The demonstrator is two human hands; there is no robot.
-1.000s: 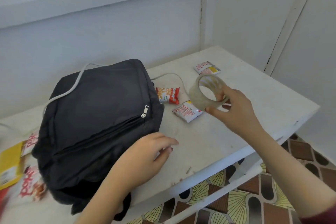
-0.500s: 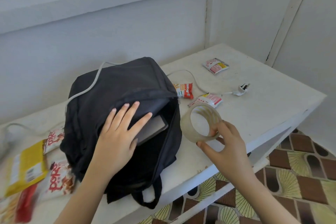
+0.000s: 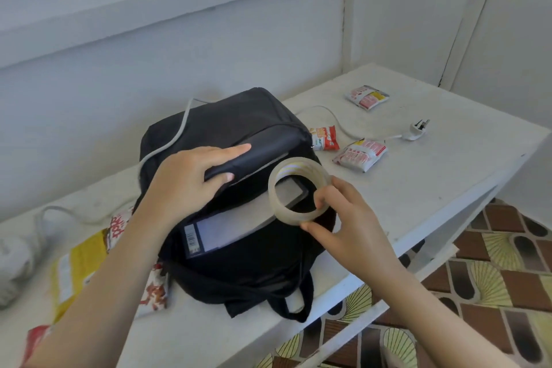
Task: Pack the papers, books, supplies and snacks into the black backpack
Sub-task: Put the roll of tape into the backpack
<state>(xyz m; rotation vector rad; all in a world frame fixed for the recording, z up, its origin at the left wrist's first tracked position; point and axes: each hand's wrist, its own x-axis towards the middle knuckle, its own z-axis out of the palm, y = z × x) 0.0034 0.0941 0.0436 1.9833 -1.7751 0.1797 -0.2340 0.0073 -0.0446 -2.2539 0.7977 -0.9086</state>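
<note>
Firmly, left hand (image 3: 185,179) clasps the backpack flap (image 3: 268,148); right hand (image 3: 343,218) pinches the tape roll (image 3: 294,218).

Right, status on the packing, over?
Left hand holds black fabric backpack open. Right hand pinches clear tape roll at the opening. Nothing in the way.

The book (image 3: 227,230) is partly covered by the backpack (image 3: 239,122) flap and the tape (image 3: 291,218). The left snacks (image 3: 74,266) are blurred and partly hidden under the left arm (image 3: 98,287). One red packet (image 3: 35,337) is cut off by the edge. Print on the right packets (image 3: 360,155) cannot be read.
</note>
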